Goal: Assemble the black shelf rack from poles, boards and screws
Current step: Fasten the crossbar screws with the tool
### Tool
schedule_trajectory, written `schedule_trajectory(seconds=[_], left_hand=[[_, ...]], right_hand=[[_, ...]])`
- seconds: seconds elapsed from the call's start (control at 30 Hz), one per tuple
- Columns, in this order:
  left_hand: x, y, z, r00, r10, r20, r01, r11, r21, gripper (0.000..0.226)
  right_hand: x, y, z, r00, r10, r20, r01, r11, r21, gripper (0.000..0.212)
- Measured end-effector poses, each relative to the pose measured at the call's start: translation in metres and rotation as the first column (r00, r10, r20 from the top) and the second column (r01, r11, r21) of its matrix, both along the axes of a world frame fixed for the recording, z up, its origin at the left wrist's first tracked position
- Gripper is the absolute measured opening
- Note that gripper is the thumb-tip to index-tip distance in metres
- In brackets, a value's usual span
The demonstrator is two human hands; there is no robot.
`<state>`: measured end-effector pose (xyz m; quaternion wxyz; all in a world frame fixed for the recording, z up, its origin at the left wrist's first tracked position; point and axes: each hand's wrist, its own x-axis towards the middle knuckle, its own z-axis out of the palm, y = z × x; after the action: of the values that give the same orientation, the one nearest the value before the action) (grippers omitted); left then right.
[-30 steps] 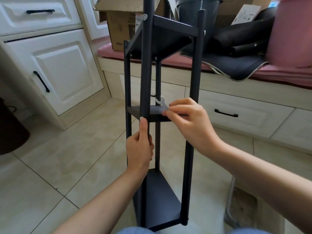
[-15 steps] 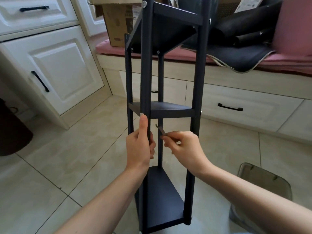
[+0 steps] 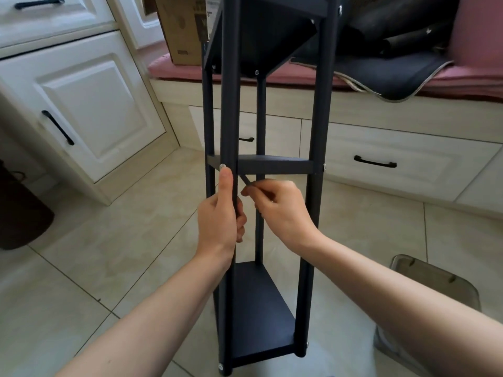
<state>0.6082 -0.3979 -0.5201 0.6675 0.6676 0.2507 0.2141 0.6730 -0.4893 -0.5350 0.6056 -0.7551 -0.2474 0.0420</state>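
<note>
Shelf rack (image 3: pixel 272 164) stood upright on tiled floor (image 3: pixel 109 254) | front pole (image 3: pixel 230 104) gripped by left hand (image 3: pixel 219 216), thumb upward | small wrench (image 3: pixel 246 180) pinched by right hand (image 3: pixel 280 210), angled under middle board (image 3: pixel 275 166)

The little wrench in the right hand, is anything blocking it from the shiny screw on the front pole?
Partly. The wrench in the right hand angles up behind the front pole. The screw faces front, with the left hand's thumb just below it.

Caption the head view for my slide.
Left hand grips black metal shelf rack's front pole; right hand pinches thin flat wrench under middle board.
</note>
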Motion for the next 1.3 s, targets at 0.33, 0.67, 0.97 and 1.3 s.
schedule_trajectory(seconds=[0.33, 0.67, 0.97, 1.3], left_hand=[[0.006, -0.004, -0.001, 1.000, -0.007, 0.012, 0.007, 1.000, -0.012, 0.069], [0.006, 0.003, -0.003, 0.999, 0.043, 0.011, -0.042, 0.998, -0.036, 0.069], [0.005, 0.009, -0.005, 0.999, 0.039, 0.033, -0.038, 0.999, -0.034, 0.067], [0.007, 0.016, -0.009, 0.998, 0.047, 0.043, -0.046, 0.999, -0.022, 0.070]], right_hand=[[0.009, 0.006, -0.007, 0.999, -0.045, 0.017, 0.043, 0.995, 0.092, 0.018], [0.012, 0.024, -0.011, 0.998, -0.052, 0.043, 0.046, 0.991, 0.129, 0.015], [0.015, 0.043, -0.026, 0.963, -0.130, 0.235, 0.089, 0.980, 0.179, 0.017], [0.017, 0.063, -0.033, 0.976, -0.126, 0.177, 0.090, 0.976, 0.198, 0.018]])
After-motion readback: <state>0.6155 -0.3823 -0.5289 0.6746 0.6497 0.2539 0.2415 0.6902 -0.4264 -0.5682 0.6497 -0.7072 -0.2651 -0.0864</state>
